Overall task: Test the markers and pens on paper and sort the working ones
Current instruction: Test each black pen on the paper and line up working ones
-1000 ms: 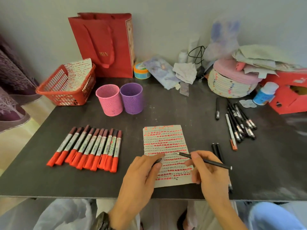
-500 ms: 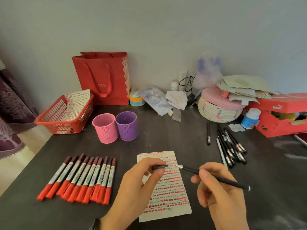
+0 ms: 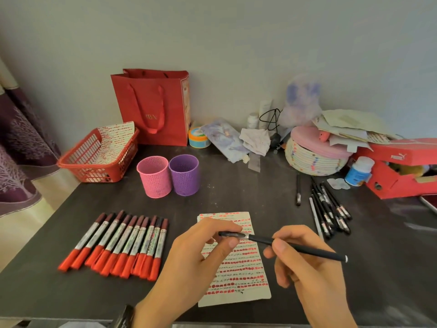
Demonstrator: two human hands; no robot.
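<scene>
Your left hand (image 3: 196, 263) pinched the black cap (image 3: 230, 234) between thumb and fingers. Your right hand (image 3: 305, 268) gripped the pen (image 3: 307, 250) mid-barrel. Cap and tip met end to end, in the air above the test paper (image 3: 236, 271). Couldn't tell if the cap was seated.

Risks, as I judged them:
- Tip off-axis to the cap: ink on your fingers, or a bent nib.
- Paper lay loose and nothing pinned it: any stroke could skid it.
- Sheet was nearly full of red dashes, so a faint black mark would be easy to miss.
- Round barrel on a smooth table (image 3: 248, 197) would probably roll, possibly into the untested black pens (image 3: 328, 214) to your right.

Materials: the pen was slim and matte black, with a silver collar at the tip. The paper was thin and off-white, with a ragged bottom edge. The red markers (image 3: 118, 247) on your left had printed barrels and glossy red caps. The pink cup (image 3: 155, 176) and purple cup (image 3: 184, 175) were perforated cylinders, standing side by side.
</scene>
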